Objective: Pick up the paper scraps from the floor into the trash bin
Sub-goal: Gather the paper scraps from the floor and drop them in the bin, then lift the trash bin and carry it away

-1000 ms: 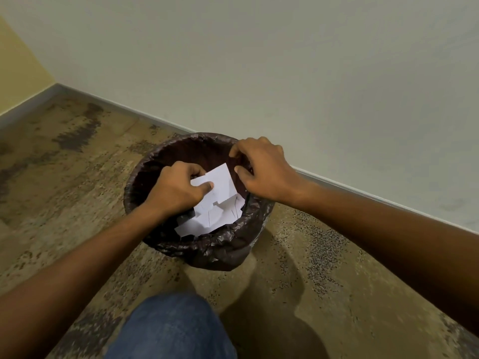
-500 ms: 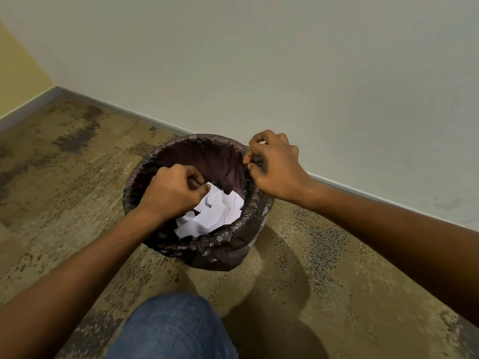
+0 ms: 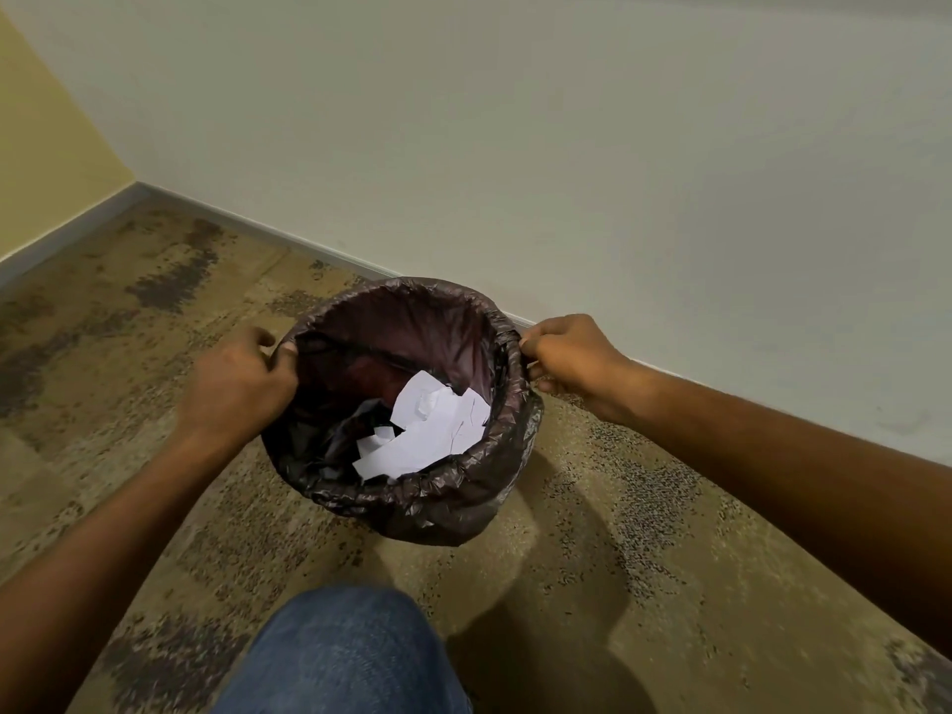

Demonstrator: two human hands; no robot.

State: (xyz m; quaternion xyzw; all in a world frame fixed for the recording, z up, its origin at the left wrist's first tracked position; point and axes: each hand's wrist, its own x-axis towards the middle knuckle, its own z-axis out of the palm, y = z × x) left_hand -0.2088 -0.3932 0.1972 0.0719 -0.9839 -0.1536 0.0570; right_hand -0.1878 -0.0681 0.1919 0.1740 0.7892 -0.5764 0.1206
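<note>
A round trash bin (image 3: 453,512) lined with a dark plastic bag stands on the floor near the wall. White paper scraps (image 3: 427,435) lie inside it, piled toward the near right side. My left hand (image 3: 234,389) is closed on the bag's rim at the bin's left side. My right hand (image 3: 569,355) pinches the rim at the right side. No paper is in either hand.
The stained, speckled floor (image 3: 644,559) spreads around the bin with no scraps visible on it. A pale wall (image 3: 566,172) with a grey skirting runs behind the bin. My knee in blue jeans (image 3: 345,657) is at the bottom centre.
My left hand let the paper drop into the bin and moved out to the left rim. My right hand shifted further right along the rim. The scraps now lie loose inside.
</note>
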